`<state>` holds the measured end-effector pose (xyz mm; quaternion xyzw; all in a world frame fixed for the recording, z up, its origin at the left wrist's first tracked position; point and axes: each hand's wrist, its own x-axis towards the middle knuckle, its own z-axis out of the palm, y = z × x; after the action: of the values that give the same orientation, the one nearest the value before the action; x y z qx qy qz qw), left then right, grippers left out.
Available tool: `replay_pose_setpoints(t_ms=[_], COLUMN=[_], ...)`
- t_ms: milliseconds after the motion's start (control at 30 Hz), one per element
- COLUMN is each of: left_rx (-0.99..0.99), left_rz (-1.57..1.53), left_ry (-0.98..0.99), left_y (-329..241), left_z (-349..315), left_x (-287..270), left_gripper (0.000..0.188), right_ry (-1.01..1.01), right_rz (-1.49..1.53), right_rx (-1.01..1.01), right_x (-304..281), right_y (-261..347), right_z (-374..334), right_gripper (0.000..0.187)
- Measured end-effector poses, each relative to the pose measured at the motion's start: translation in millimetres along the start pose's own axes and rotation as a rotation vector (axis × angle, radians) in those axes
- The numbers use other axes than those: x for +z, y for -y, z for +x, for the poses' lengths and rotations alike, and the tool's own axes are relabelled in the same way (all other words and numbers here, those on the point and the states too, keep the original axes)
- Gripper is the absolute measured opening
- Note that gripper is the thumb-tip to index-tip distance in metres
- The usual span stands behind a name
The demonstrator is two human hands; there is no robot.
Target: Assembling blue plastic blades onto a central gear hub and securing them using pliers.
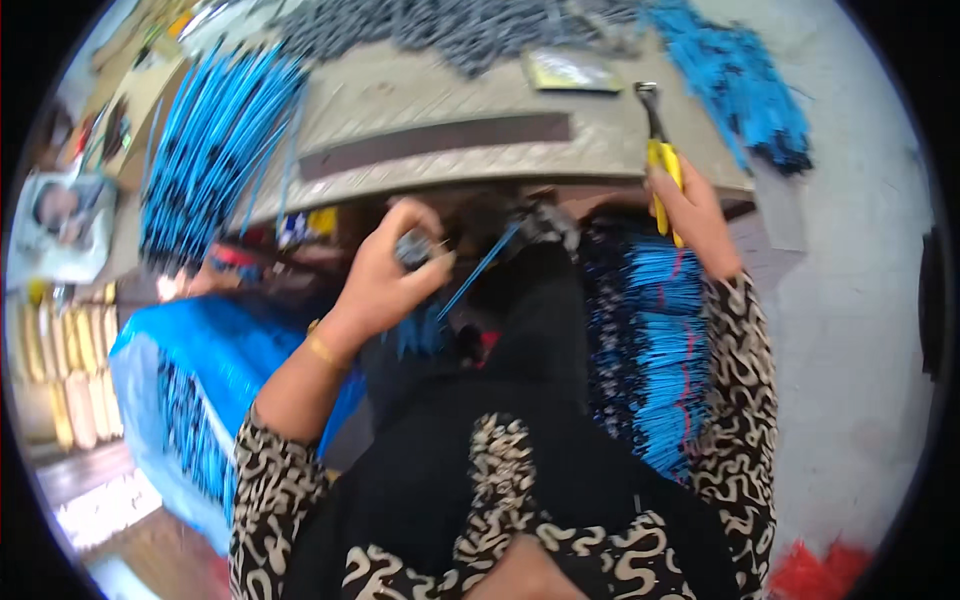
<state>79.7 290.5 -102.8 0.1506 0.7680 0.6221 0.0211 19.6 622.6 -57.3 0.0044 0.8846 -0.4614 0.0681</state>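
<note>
My left hand (385, 270) is closed around a small dark grey, roundish piece (412, 250), its fingers curled over it above my lap. What kind of piece it is cannot be made out. In my right hand (697, 212) are end-cutting pliers (660, 150) with yellow handles, their metal head resting over the right part of the worktable (420, 95). A single blue cable (480, 270) slants across the dark cloth of my lap, just right of my left hand.
Blue cables (215, 150) lie heaped on the table's left, more (745, 85) at far right. Grey parts (430, 25) are piled at the back, near a flat yellowish packet (570, 71). A dark strip (435, 145) lies along the front. Bundled cables (665, 350) and a blue bag (215, 345) flank my lap.
</note>
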Motion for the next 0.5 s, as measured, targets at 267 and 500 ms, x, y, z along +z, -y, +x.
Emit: replay_pose_setpoints(t_ms=[267, 500], left_rx=[-0.046, -0.116], left_rz=[0.124, 0.0], left_ry=[0.045, 0.07], left_y=[-7, -8], left_z=[-10, -17], left_x=[-5, -8], left_gripper=[0.017, 0.017], right_ry=[0.189, 0.083], right_rz=[-0.664, -0.735], right_rx=[-0.937, -0.926], right_x=[70, 82], right_y=[58, 60], right_z=[-49, -53], right_gripper=[0.033, 0.036])
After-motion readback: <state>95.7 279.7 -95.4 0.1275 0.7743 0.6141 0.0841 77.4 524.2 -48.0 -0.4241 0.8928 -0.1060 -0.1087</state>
